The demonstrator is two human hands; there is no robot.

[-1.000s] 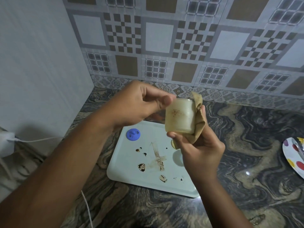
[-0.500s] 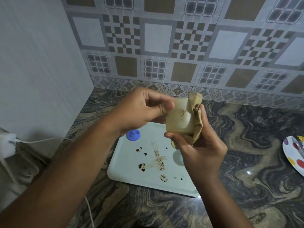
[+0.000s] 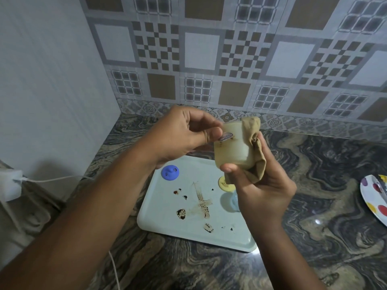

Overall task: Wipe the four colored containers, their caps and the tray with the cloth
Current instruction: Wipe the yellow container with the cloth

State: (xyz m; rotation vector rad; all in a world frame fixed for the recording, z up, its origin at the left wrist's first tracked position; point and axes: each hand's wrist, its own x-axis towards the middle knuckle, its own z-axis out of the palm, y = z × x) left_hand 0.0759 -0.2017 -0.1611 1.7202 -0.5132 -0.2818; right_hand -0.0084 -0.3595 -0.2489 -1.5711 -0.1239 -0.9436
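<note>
Fingers (image 3: 206,130) of the left hand (image 3: 182,135) were curled and pinched against the upper left edge of the pale container (image 3: 231,146), which was held up above the tray (image 3: 167,222). On the container, just beside the thumb tip, a small oval label with purple print was seen, too blurred to be read, with brown specks around it. Compared with half a second before, the container had been turned so that this label was brought into sight, and both hands had been raised slightly. The right hand (image 3: 263,189) was cupped beneath and to the right of those fingers, closed around the tan cloth (image 3: 254,151), which was pressed against the container's right side and bottom, the thumb laid across the lower edge. Below the fingers, on the stained tray, a blue cap (image 3: 170,172), a yellow cap (image 3: 224,182) and a pale blue cap (image 3: 229,203) were seen. A dotted plate (image 3: 374,199) was seen well apart at the right.
</note>
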